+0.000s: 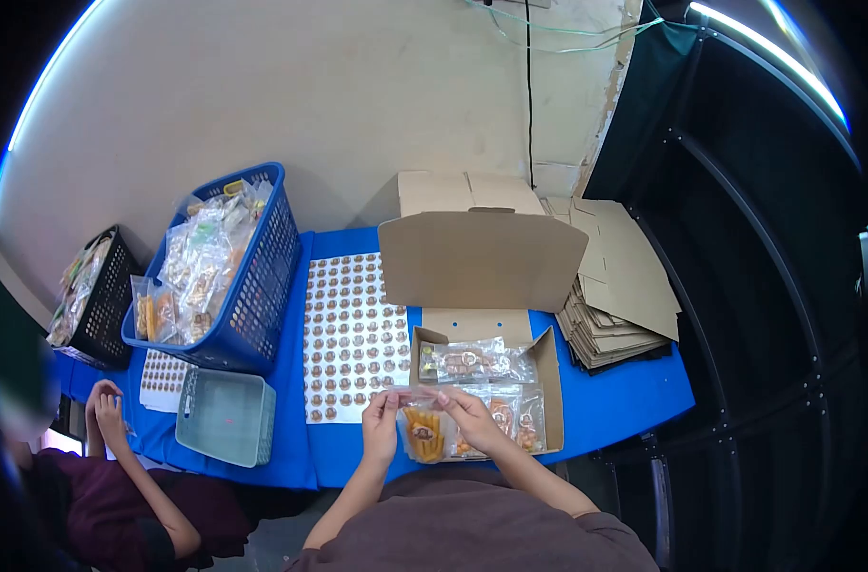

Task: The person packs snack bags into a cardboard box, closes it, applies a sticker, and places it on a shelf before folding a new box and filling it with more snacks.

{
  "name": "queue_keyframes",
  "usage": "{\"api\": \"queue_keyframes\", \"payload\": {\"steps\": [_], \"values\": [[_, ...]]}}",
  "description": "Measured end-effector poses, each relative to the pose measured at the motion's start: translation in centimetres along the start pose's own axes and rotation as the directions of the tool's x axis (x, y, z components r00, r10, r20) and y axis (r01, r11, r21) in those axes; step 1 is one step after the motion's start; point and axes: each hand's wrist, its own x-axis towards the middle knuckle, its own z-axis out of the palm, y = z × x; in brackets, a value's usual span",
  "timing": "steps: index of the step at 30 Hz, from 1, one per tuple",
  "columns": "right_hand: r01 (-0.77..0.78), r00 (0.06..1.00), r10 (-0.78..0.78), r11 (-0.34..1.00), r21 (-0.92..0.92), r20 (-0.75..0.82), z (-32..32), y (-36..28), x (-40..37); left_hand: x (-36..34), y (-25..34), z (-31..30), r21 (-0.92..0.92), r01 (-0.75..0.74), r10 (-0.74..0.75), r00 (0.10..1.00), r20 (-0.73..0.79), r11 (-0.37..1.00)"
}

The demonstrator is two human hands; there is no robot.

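Taking the clock from the held pouch, 12 toward the wall, the left hand has the top edge pinched in its fingers at 11 o'clock and the right hand grips it at 1 o'clock; this two-sided hold probably keeps the mouth edge taut and the round label facing up. The pouch hangs over the near left corner of the box, which opens toward 1 o'clock, close to the body, presumably for a short reach. Its lid stands raised, seemingly to leave the opening accessible. The sticker sheet lies flat at 11 o'clock, probably so each label can be reached; the cardboard stack sits at 2 o'clock, flat pieces piled likely to save room on the blue tabletop. Counted: one pouch in the hands; at least three packets in the box, overlap hiding the exact number; one box; two baskets, the blue basket and the black basket, both near 10 o'clock; one green tray at 9 o'clock; two sheets in view, counting the smaller sheet beside the tray; and one co-worker's pair of hands, also at 9, whose grasp I cannot tell.
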Motion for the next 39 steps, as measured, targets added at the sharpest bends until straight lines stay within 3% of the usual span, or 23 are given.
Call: {"api": "queue_keyframes", "payload": {"steps": [1, 3, 5, 8, 9, 11, 12, 13, 15, 16, 18, 21, 24, 28, 30, 31, 33, 34, 35, 37, 39], "values": [[-0.006, 1.000, 0.006, 1.000, 0.000, 0.000, 0.0, -0.1, -0.4, -0.1, -0.2, 0.2, -0.002, 0.005, -0.005, 1.000, -0.002, 1.000], [0.026, 0.977, -0.023, 1.000, 0.010, -0.211, 0.1, -0.7, -1.0, -0.2, -0.2, 0.5, -0.005, -0.045, 0.045, 0.997, -0.069, 0.999], [0.006, 0.963, 0.000, 1.000, 0.020, -0.268, -0.6, 1.1, -1.0, -0.4, 0.3, 0.5, 0.001, -0.029, 0.029, 0.999, -0.042, 1.000], [0.085, 0.984, -0.125, 0.955, -0.283, -0.124, -0.4, 0.6, -1.4, -1.5, 1.0, 2.4, 0.002, -0.093, 0.092, 0.984, 0.151, 0.996], [0.087, 0.984, -0.127, 0.955, -0.285, -0.125, 0.0, 0.0, -1.6, -1.9, 0.4, 2.9, 0.001, -0.095, 0.094, 0.984, 0.152, 0.995], [0.222, 0.975, -0.213, 0.904, -0.365, 0.065, 0.5, -0.7, -1.7, -2.6, -0.9, 3.6, -0.094, -0.068, 0.078, 0.991, 0.110, 0.993], [0.184, 0.983, -0.168, 0.936, -0.300, 0.078, 0.3, -0.7, -1.6, -2.7, -0.8, 4.3, -0.129, -0.120, 0.123, 0.992, 0.015, 0.984], [0.184, 0.983, -0.168, 0.937, -0.298, 0.080, 0.5, -0.8, -1.6, -2.8, -0.5, 3.9, -0.127, -0.120, 0.123, 0.992, 0.013, 0.985], [0.188, 0.901, -0.355, 0.838, -0.512, -0.250, 1.3, -1.0, -1.5, -3.0, 0.1, 2.5, -0.006, 0.109, -0.107, 0.984, 0.141, 0.994], [0.189, 0.901, -0.354, 0.840, -0.509, -0.249, 0.9, -0.6, -1.4, -3.1, 0.4, 2.6, -0.004, 0.109, -0.108, 0.985, 0.138, 0.994], [0.170, 0.958, -0.244, 0.906, -0.389, -0.150, -0.6, 0.1, -1.0, -3.0, 0.9, 3.0, 0.006, 0.050, -0.050, 0.992, 0.117, 0.999], [0.159, 0.977, -0.195, 0.936, -0.314, -0.086, -1.2, -0.3, -1.0, -2.4, 0.3, 2.5, -0.002, 0.080, -0.079, 0.989, 0.127, 0.997], [0.086, 0.985, -0.111, 0.979, -0.182, -0.132, -1.8, 0.2, -1.0, -2.0, 0.4, 2.4, -0.067, 0.080, -0.066, 0.979, 0.193, 0.995], [0.068, 0.989, -0.087, 0.985, -0.160, -0.117, -3.1, 0.6, -1.1, -1.4, -0.3, 1.9, -0.182, 0.167, -0.108, 0.949, 0.296, 0.969], [0.006, 0.968, -0.002, 1.000, 0.015, -0.251, -3.7, 1.1, -1.1, -1.1, -0.5, 1.8, -0.063, 0.162, -0.140, 0.954, 0.264, 0.985], [0.000, 0.967, 0.004, 1.000, 0.018, -0.256, -4.3, 1.0, -1.0, -0.8, -0.5, 1.8, -0.062, 0.170, -0.148, 0.952, 0.267, 0.984], [0.072, 0.849, 0.070, 0.967, 0.246, -0.523, -5.6, 0.3, -0.4, -0.1, -0.7, 1.8, 0.095, -0.004, -0.018, 0.973, 0.230, 0.996], [0.091, 0.831, 0.039, 0.975, 0.204, -0.555, -6.0, 1.0, -0.2, 0.1, -0.8, 1.8, 0.167, 0.052, -0.102, 0.944, 0.312, 0.985], [0.086, 0.827, 0.047, 0.974, 0.208, -0.560, -5.7, 1.3, -0.2, 0.0, -1.0, 2.1, 0.169, 0.061, -0.112, 0.942, 0.316, 0.984], [0.057, 0.879, 0.061, 0.971, 0.231, -0.473, -4.1, 1.9, -0.2, -0.7, -1.1, 3.7, 0.503, -0.209, -0.026, 0.907, 0.419, 0.839], [-0.001, 0.899, 0.110, 0.969, 0.248, -0.424, -2.9, 2.8, -0.6, -1.3, -3.1, 4.5, 0.507, -0.255, 0.041, 0.917, 0.396, 0.823]]}}
